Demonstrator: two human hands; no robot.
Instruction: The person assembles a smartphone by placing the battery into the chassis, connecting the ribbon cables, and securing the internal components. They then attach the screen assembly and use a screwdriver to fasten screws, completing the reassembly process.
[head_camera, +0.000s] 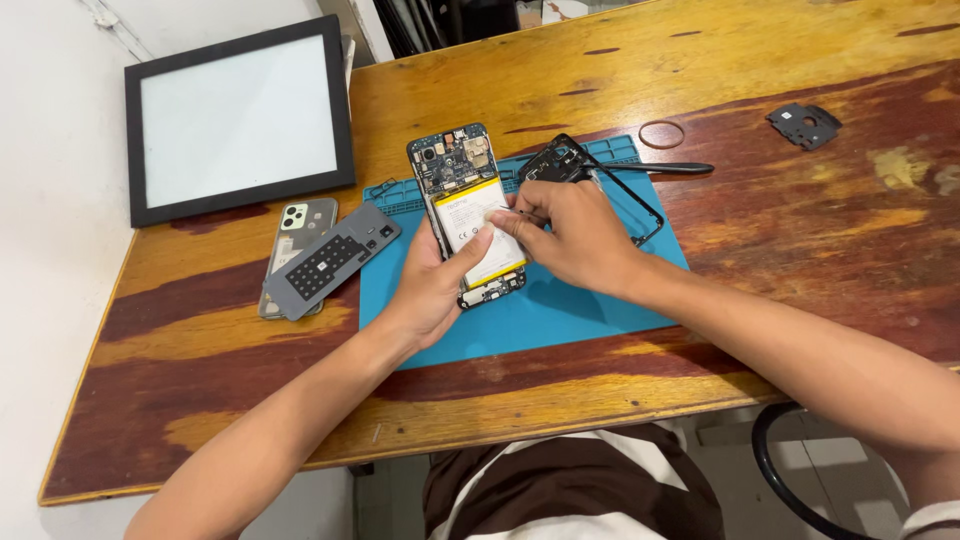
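- Left hand cups the opened phone from the left, thumb lying across the yellow battery.
- Right hand is pinched shut on the battery's right edge.
- Phone sits tilted over the blue mat on the wooden table.
- Left of the mat: grey back cover on another phone.
- Beyond: black frame, rubber band, small black plate, framed white panel.
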